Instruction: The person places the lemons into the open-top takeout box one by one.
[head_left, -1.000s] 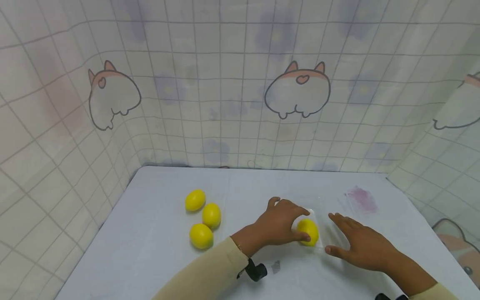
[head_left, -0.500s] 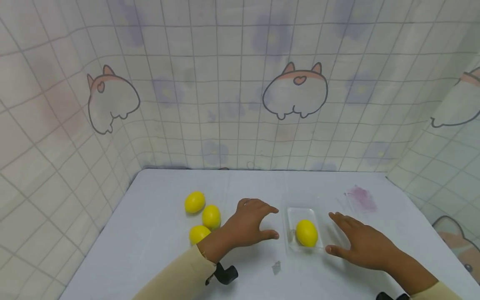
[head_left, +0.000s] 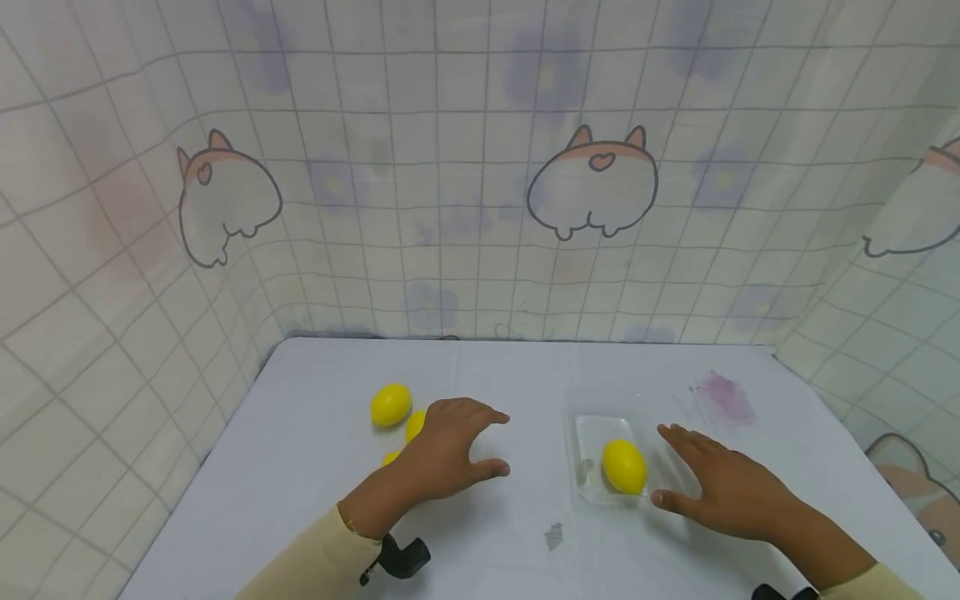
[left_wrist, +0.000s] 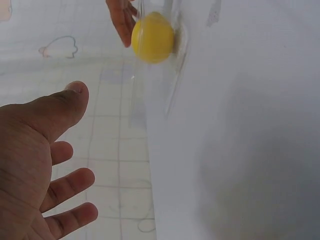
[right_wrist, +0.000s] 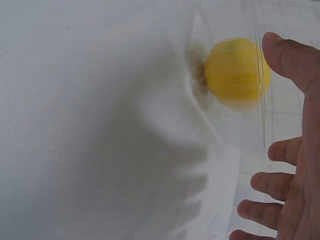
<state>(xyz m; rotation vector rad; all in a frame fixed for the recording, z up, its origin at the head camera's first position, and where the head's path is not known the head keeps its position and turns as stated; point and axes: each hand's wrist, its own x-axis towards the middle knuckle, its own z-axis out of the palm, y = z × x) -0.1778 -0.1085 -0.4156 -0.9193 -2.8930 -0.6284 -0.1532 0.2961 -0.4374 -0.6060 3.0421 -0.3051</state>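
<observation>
Yellow, probably light, firm, slick: grip lemon (head_left: 624,467) round its middle, inside clear box (head_left: 597,429). Left hand (head_left: 441,452) and right hand (head_left: 723,492): fingers apart, holding nothing.

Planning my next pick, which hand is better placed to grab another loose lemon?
Probably the left hand: open and near the loose lemons; the right hand is beside the clear tray.

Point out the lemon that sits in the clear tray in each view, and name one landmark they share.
Head: lemon right of centre, low.
Left wrist: lemon at the top, just left of centre.
Right wrist: lemon at upper right.
Shared landmark: the clear tray.
</observation>
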